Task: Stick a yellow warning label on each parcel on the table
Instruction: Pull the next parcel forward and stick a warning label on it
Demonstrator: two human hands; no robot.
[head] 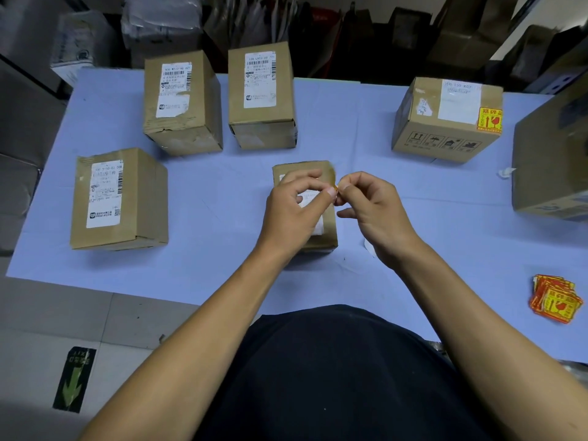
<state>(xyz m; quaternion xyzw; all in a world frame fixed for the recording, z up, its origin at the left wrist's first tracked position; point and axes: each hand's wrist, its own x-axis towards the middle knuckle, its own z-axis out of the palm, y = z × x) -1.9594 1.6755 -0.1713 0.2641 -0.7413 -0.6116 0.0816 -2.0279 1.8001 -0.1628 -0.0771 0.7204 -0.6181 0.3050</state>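
Black fabric of my shirt (334, 370) fills the near edge, and both my forearms reach out from it over the bench (222, 275), which is covered in pale blue. Near my right elbow, at the bench's right edge, lies a loose stack of yellow and red warning labels (555, 297). My left hand (294, 211) and right hand (372, 211) meet fingertip to fingertip above a small cardboard parcel (327, 230) in the middle of the bench. Between them they pinch a small yellow label (335, 188), most of it hidden by my fingers, so I cannot tell whether its backing is on. The other fingers of both hands are curled.

Left of that parcel, well apart, stands a parcel with a white shipping label (119, 198). Farther back stand two tall parcels side by side, one at back left (183, 103) and one at back centre (262, 97), each with a white shipping label on top. At back right sits a wider parcel (445, 119) that already has a yellow warning label (490, 120) on its top corner. A large box (550, 160) is cut off by the right edge.
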